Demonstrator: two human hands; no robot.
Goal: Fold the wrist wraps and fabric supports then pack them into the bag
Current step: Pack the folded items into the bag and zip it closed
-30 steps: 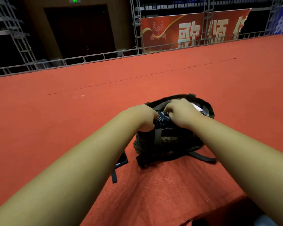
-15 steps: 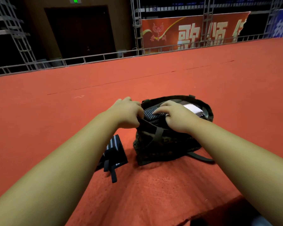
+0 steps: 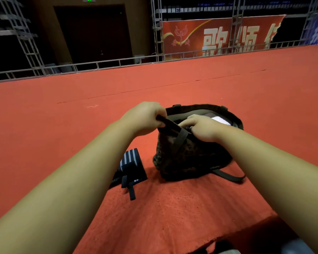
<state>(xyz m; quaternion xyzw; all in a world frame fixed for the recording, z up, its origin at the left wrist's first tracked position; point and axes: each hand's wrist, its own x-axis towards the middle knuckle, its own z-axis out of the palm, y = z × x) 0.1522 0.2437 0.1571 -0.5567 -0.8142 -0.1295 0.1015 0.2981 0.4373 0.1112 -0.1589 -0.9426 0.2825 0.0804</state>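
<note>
The left hand (image 3: 145, 119) was pinching the near rim of the camo bag (image 3: 187, 156) and pulling it up and out to the left, keeping the mouth open. The right hand (image 3: 202, 128) was down in the opening, fingers curled. I couldn't tell whether it had anything in it or was just pressing stuff down. Something white (image 3: 221, 120) showed inside, towards the back. 1 folded wrist wrap (image 3: 131, 165), black w/ grey stripes, lay on the red carpet (image 3: 62, 116) just beside the bag on its left, not packed yet.

What worried me: the bag looked soft and slumped, held open by that 1 pinch only. If the grip slipped, the rim would prob. flop over the right hand and close the mouth. Anything pushed in blind could come unfolded too, since the hand hid what was under it. The wrap outside had a loose tab (image 3: 131, 189) sticking out towards the person. Grabbed by that end, it'd likely unroll. The bag's strap (image 3: 229, 176) trailed on the carpet at the right and could snag a wrist.
</note>
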